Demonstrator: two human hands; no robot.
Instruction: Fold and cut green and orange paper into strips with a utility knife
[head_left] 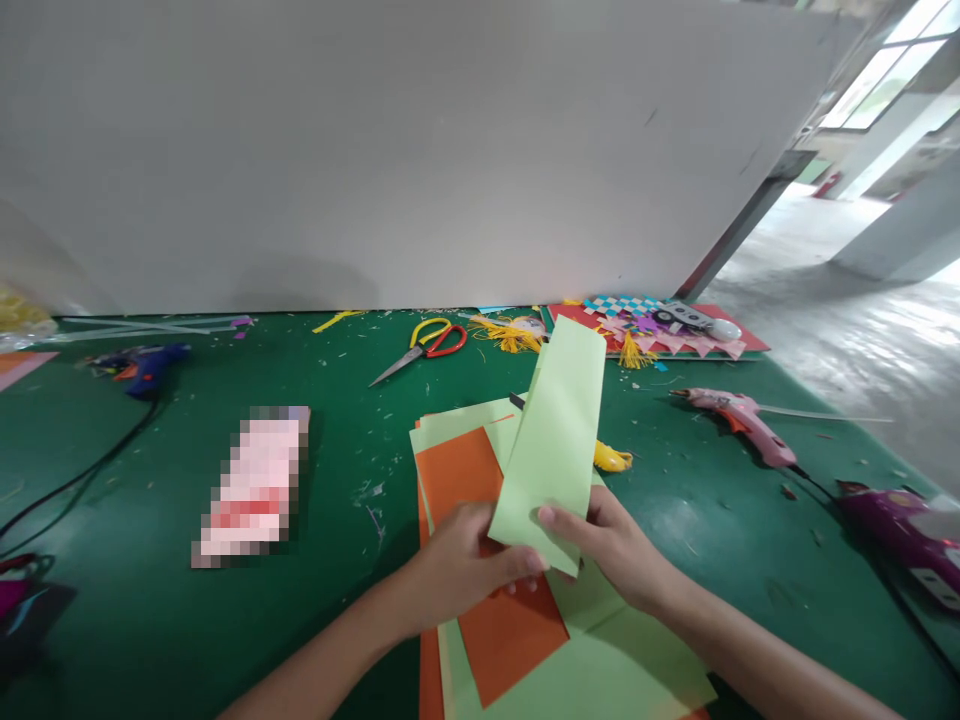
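A folded strip of light green paper (559, 430) stands tilted up above the table. Both hands pinch its lower end: my left hand (461, 565) from the left, my right hand (611, 545) from the right. Under the hands lies a stack of paper sheets, orange (461, 470) on light green (630, 670), on the green table mat (150, 620).
Yellow-and-red scissors (427, 345) lie behind the stack. A pink glue gun (739, 420) and a purple one (907, 530) lie at the right, a blue one (146, 365) at the left. A red craft board (660, 330) sits at the back. A white wall panel (375, 150) closes the rear.
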